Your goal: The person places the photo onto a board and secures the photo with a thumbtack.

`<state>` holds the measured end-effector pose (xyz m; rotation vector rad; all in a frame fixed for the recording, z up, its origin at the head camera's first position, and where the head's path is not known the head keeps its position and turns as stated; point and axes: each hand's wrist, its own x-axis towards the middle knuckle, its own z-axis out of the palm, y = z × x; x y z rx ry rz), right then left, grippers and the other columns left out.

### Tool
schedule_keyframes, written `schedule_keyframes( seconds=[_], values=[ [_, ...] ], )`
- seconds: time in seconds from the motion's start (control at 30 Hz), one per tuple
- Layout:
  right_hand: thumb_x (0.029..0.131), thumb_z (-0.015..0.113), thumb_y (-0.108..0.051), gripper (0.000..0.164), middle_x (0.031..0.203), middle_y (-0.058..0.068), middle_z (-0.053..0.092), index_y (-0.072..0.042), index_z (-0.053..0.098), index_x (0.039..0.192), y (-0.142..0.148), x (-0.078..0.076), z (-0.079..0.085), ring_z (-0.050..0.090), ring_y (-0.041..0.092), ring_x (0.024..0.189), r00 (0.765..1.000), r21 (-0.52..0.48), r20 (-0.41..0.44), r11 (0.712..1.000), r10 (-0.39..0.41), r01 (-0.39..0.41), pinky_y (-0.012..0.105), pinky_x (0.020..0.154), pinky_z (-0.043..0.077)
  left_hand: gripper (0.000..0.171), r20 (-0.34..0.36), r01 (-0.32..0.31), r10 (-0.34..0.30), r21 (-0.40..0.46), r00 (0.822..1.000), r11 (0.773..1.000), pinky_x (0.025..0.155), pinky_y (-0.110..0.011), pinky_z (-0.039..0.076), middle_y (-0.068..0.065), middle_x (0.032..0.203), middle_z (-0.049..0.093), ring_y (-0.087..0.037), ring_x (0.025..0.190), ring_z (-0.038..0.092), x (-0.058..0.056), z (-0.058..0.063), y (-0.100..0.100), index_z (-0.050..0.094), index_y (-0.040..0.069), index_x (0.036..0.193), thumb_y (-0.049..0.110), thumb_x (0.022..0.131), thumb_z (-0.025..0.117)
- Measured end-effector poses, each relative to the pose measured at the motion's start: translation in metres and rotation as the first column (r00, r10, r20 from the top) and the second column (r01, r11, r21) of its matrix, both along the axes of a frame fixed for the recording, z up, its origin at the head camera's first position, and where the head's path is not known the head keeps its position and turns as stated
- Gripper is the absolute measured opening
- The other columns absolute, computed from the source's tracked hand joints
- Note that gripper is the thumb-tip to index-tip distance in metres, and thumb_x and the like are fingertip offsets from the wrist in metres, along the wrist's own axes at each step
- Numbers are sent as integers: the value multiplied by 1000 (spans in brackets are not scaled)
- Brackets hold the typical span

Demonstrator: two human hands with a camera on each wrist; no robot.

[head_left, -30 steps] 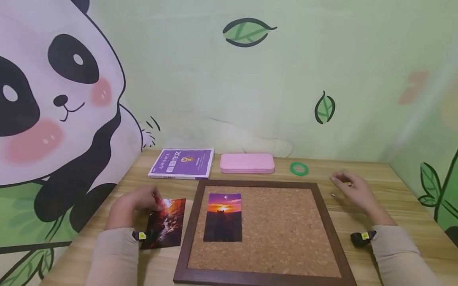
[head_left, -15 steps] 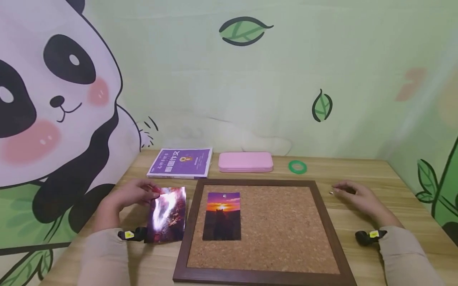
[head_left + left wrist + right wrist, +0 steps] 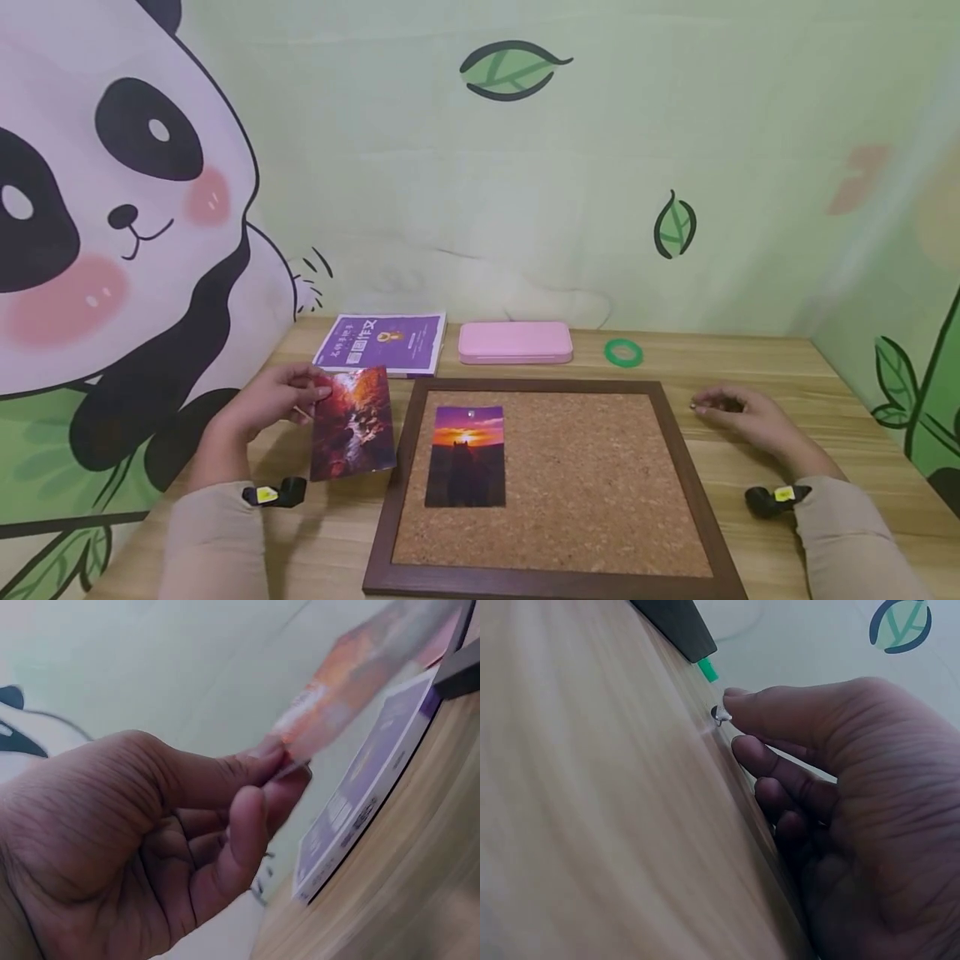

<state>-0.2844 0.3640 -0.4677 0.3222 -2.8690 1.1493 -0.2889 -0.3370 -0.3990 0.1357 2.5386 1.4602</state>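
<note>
My left hand [image 3: 273, 400] pinches the upper left edge of a photo [image 3: 352, 429] of a red, leafy stream. Raised over the table left of the corkboard, the photo also shows edge-on between thumb and fingers [image 3: 247, 817] in the left wrist view. To the right of the board, my right hand [image 3: 738, 417] has a small silver thumbtack [image 3: 718, 715] at its thumb and fingertips, low over the table. A sunset photo [image 3: 465, 467] lies on the left part of the cork, with a silver tack [image 3: 471, 414] at its top.
The brown-framed corkboard [image 3: 585, 483] lies flat on the wooden table [image 3: 795, 367]. Behind it are a purple book [image 3: 382, 342], a pink case [image 3: 515, 342] and a green ring of tape [image 3: 623, 353]. A painted wall [image 3: 420, 192] stands at the back.
My left hand has lifted the stream photo off the table, tilting it up. My right hand has come down to the small tack on the table and taken it at the fingertips.
</note>
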Motion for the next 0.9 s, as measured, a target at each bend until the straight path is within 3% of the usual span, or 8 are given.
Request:
schedule_keyframes(
  seconds=[0.17,0.3,0.57,0.9],
  values=[
    [96,69,-35,35,107,8,68,-6,70,117,-3,-2,-4,58,13,96,1000,-2,-7,1000,4,-4,30,83,45,37,-41,44,-43,28,998,999,68,-40,59,-14,92,64,-24,77,66,-5,1,24,57,-7,123,16,97,68],
    [97,68,-36,31,105,6,69,-9,72,112,-4,-5,-6,58,16,98,1000,11,-14,1000,4,-4,37,85,43,32,-18,116,-115,57,993,992,69,-45,59,-17,95,64,-26,76,67,-8,2,51,58,-7,120,13,96,67],
    [97,68,-36,28,106,5,70,-11,73,109,-2,-4,-9,58,12,97,999,19,-35,1000,-2,3,32,84,44,27,-12,274,-274,123,962,954,69,-50,59,-19,103,65,-28,74,68,-7,-1,113,60,-4,118,8,95,67],
    [97,67,-39,31,107,7,70,-11,73,109,-4,-5,-11,58,15,97,998,2,-50,999,-47,47,31,82,44,30,-37,289,-287,175,957,941,66,-50,59,-17,92,64,-24,66,68,-5,-2,202,57,-3,119,1,92,70]
  ],
)
